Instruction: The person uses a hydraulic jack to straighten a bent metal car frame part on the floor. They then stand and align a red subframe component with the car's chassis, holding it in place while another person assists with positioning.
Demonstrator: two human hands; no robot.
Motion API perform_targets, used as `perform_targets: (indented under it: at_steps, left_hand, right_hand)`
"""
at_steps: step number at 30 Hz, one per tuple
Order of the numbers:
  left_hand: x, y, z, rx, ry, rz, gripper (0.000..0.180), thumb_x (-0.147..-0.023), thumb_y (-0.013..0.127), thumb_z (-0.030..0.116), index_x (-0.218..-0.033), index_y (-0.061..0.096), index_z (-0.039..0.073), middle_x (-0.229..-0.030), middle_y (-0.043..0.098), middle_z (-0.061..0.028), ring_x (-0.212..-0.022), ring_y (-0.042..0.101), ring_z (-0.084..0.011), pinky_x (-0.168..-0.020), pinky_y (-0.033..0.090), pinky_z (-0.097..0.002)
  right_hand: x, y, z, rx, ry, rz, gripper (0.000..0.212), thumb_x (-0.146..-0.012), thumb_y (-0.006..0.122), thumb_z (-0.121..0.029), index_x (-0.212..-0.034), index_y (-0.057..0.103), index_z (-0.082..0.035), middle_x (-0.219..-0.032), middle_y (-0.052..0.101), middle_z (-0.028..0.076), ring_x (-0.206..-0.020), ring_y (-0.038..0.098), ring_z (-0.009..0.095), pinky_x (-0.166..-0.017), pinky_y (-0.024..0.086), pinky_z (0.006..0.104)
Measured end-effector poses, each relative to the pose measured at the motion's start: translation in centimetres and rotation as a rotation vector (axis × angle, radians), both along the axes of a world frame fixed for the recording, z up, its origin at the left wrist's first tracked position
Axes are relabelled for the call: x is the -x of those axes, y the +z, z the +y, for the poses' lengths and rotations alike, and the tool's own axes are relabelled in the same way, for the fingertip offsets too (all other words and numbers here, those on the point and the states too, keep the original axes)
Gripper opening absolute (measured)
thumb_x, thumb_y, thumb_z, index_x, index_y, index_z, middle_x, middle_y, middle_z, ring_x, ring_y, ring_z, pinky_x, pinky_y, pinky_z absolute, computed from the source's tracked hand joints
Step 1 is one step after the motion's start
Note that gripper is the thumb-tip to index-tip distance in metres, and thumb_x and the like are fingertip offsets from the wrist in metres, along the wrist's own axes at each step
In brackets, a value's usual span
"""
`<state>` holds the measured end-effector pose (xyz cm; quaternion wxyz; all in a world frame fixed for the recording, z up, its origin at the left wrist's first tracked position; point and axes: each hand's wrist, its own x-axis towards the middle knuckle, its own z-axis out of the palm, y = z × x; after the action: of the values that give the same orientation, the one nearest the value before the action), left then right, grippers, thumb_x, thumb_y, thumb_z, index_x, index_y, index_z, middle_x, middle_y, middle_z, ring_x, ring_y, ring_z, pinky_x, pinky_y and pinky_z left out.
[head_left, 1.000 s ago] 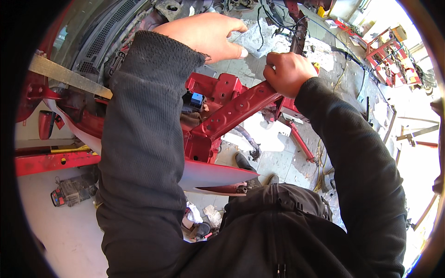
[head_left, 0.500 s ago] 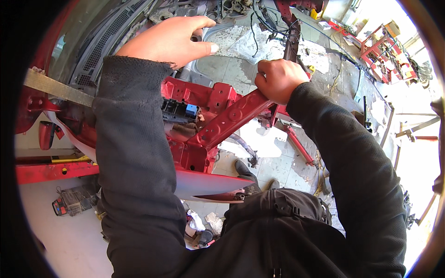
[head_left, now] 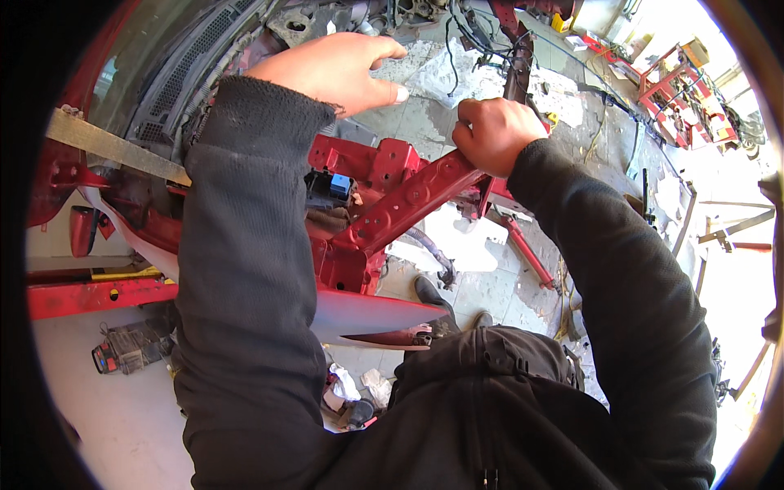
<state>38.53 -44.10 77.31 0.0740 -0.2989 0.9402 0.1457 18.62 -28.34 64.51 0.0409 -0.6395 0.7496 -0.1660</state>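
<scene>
My right hand (head_left: 494, 131) fists the red frame rail (head_left: 408, 200), steadying it. Above that rail, my left hand (head_left: 339, 69) hovers half-open, holding nothing.

1. Car repair workshop: stripped red car body frame (head_left: 408, 200), loose wiring (head_left: 457, 24).
2. Stained concrete floor (head_left: 490, 278) with scattered parts.
3. Red metal stands (head_left: 686, 98), a battery unit (head_left: 131, 347) nearby.

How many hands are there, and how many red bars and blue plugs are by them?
Hands: 2 (left hand, open; right hand, fist closed on the bar)
Red frame bar: 1
Blue connector: 1
Total: 4
</scene>
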Motion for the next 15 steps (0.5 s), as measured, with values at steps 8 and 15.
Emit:
perform_targets:
  at_steps: [8,15]
  left_hand:
    - [0.7,1.6,1.4,0.027,-0.117,-0.017,0.072,-0.100,0.080,0.043,-0.154,0.065,-0.002,-0.144,0.073,-0.0301,-0.133,0.072,-0.0418,-0.112,0.057,-0.0465]
    - [0.7,2.3,1.9,0.026,-0.133,-0.006,0.070,-0.101,0.079,0.043,-0.153,0.065,-0.002,-0.144,0.073,-0.0301,-0.133,0.072,-0.0429,-0.112,0.057,-0.0465]
  right_hand:
    - [0.0,-0.2,0.1,-0.015,-0.004,-0.001,0.033,-0.098,0.062,-0.035,-0.095,0.080,-0.008,-0.090,0.080,0.023,-0.091,0.078,0.046,-0.089,0.061,0.0575]
    - [-0.1,-0.2,0.1,-0.012,-0.004,-0.006,0.033,-0.098,0.062,-0.035,-0.096,0.080,-0.008,-0.091,0.080,0.023,-0.092,0.078,0.046,-0.089,0.061,0.0578]
